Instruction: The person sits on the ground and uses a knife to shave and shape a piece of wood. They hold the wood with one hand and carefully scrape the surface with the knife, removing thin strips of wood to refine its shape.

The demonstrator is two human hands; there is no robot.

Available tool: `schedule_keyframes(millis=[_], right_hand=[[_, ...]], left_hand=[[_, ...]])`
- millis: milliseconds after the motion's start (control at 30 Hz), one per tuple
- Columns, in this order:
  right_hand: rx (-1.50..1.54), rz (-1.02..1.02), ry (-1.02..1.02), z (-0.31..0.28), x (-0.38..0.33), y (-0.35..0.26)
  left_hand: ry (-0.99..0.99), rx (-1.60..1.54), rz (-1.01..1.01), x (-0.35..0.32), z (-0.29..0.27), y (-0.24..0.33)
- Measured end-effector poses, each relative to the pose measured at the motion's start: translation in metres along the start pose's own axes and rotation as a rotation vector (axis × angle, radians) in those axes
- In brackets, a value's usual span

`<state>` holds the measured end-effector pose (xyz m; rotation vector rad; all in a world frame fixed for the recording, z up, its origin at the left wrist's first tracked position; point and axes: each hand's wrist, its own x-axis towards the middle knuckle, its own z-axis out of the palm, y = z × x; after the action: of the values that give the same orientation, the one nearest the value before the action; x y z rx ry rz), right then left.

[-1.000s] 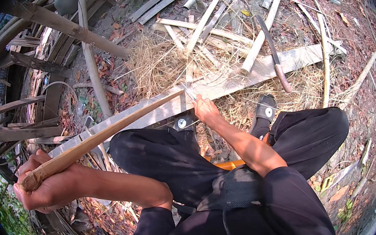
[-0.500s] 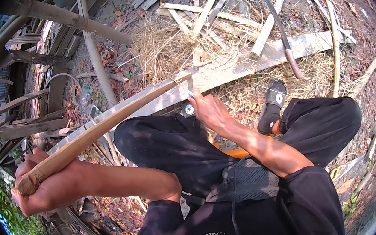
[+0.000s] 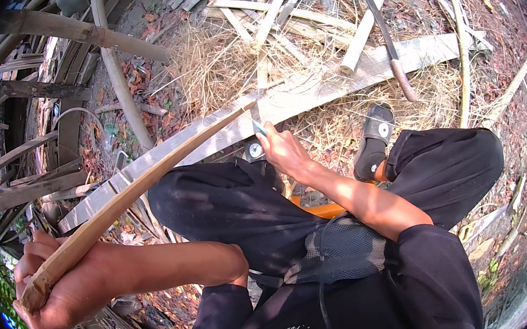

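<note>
My left hand grips the near end of a long split bamboo strip, which slants up to the right, its far tip meeting a wide flat bamboo plank on the ground. My right hand is beside that tip, fingers closed on a small light-blue object that I cannot identify. I squat in black trousers, one foot in a black sandal on dry straw.
A long knife with a wooden handle lies across the plank at the upper right. Several cut bamboo pieces and poles lie about on straw. A rough bamboo fence runs along the left.
My left hand has dropped lower with the strip's end, so the strip slants more steeply. My right hand stays at the strip's far tip.
</note>
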<state>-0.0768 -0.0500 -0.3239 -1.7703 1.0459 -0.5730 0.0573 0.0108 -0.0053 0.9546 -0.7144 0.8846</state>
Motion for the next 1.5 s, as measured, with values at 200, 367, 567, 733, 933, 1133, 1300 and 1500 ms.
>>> schedule_keyframes(millis=[200,367,567,733,933,1133,1300,1500], right_hand=[[0.038,-0.078,-0.006,-0.010,0.004,-0.038],[-0.046,-0.237,0.116,0.000,0.012,-0.019],[-0.222,-0.273,0.160,0.012,0.026,-0.008],[-0.393,-0.427,0.293,0.022,0.032,0.006],[-0.428,0.223,-0.089,0.003,-0.011,0.083],[0.083,-0.152,-0.021,-0.063,-0.024,-0.101],[-0.055,0.127,-0.167,-0.042,-0.007,-0.074],[-0.113,0.125,-0.025,-0.015,0.004,-0.011]], left_hand=[[0.001,-0.018,-0.010,0.003,-0.007,-0.001],[0.029,0.064,-0.026,0.003,-0.004,-0.003],[0.142,0.092,-0.048,0.000,0.004,0.002],[0.168,0.105,0.021,0.009,0.006,0.003],[-0.018,0.025,-0.004,-0.001,0.017,0.013],[-0.084,-0.047,-0.179,-0.004,0.037,0.016],[-0.151,-0.173,-0.198,0.003,0.042,0.001],[-0.186,-0.046,-0.227,0.004,0.041,-0.002]])
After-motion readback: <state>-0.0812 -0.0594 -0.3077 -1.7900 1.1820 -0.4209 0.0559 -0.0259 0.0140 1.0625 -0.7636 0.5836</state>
